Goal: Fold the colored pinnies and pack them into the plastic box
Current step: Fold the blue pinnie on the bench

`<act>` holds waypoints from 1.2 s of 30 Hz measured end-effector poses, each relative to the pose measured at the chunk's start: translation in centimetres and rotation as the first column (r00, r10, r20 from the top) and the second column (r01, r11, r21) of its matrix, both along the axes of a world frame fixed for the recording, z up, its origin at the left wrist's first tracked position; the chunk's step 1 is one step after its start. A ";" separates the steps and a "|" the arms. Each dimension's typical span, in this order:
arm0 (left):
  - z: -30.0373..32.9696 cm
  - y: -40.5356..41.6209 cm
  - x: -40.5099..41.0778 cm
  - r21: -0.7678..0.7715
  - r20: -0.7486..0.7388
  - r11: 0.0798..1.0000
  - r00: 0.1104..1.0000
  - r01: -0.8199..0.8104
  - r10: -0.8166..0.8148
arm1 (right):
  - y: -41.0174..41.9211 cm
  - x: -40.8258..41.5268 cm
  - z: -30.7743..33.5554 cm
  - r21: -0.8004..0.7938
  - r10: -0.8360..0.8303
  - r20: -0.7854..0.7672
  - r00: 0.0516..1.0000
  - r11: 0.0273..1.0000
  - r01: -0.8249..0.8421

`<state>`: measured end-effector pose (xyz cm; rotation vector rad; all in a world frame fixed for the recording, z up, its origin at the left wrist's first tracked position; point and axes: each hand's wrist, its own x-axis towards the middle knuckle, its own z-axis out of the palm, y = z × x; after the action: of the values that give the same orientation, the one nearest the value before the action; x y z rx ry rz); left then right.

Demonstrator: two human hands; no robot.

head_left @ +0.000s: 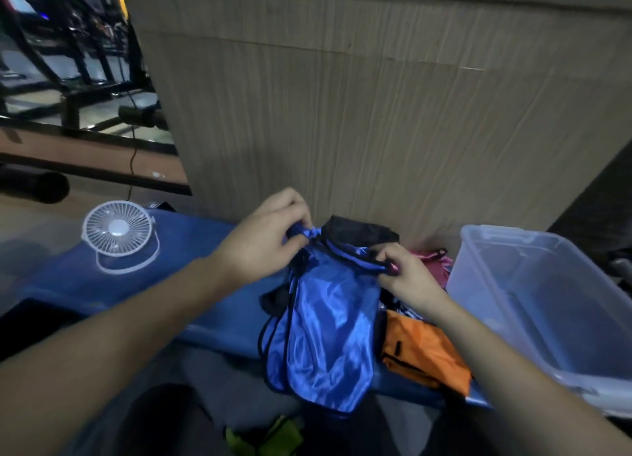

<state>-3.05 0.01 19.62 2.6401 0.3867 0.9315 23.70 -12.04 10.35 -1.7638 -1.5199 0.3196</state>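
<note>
A shiny blue pinny [328, 322] with black trim hangs in front of me over the edge of the blue table [143, 284]. My left hand [270, 237] grips one top corner of it and my right hand [403, 274] pinches the other top edge. An orange pinny [420, 349] lies crumpled on the table under my right forearm. A pink pinny [437, 260] and a black one [359, 231] lie behind the blue one. The clear plastic box [533, 305] stands open at the right with nothing visible inside.
A small white desk fan [118, 231] stands on the table's left part. A wood-grain panel [376, 113] rises right behind the table. Something green [266, 437] lies low near my lap. Dark gym machines [61, 45] stand at the far left.
</note>
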 end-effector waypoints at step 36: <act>-16.8 -1.7 -0.5 -0.178 -0.153 0.933 0.946 -0.312 0.287 | -0.9 0.1 -4.4 -0.112 -0.147 0.490 0.859 0.967 0.230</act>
<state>-3.54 -1.66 2.83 2.5001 0.8886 0.7663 23.84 -12.89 5.90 -2.2266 -1.6689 -0.1086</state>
